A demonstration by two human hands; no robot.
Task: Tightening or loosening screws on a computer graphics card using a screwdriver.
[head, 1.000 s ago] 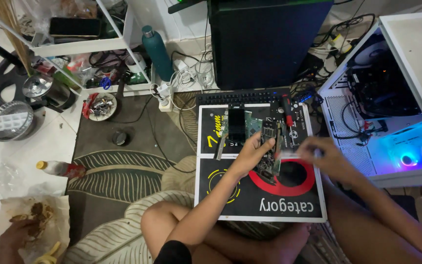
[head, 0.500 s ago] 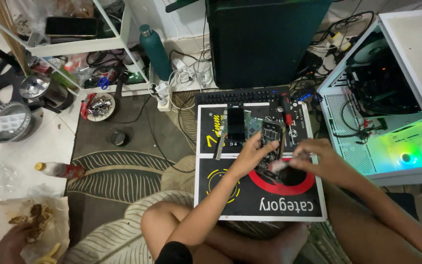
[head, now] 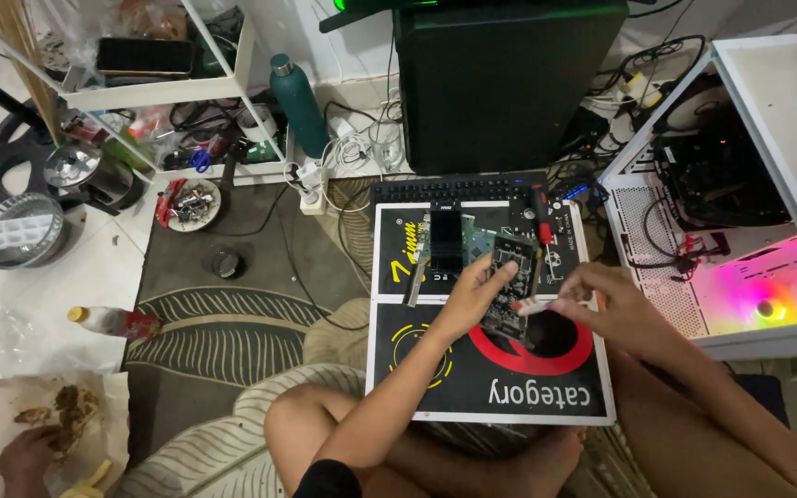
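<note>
I sit cross-legged on the floor over a black printed board (head: 509, 378). My left hand (head: 472, 295) grips a dark circuit card (head: 512, 277) and tilts it up off the board. My right hand (head: 606, 304) holds a small white brush-like tool (head: 546, 302) whose tip touches the card's lower right edge. A second card with a black block (head: 445, 242) lies flat on the board just left of the held one. A red-handled screwdriver (head: 539, 205) rests at the board's far edge.
An open white computer case (head: 731, 212) with pink and blue lights stands at right. A black tower (head: 509, 83) is ahead, with a keyboard (head: 458, 189) before it. A teal bottle (head: 297, 103), cables, a shelf and a parts dish (head: 191, 203) lie left. Another person's hand (head: 25, 456) touches food at bottom left.
My right hand has come in from the right with the tool, now touching the card. My left hand stays on the card, tilting it slightly more.
</note>
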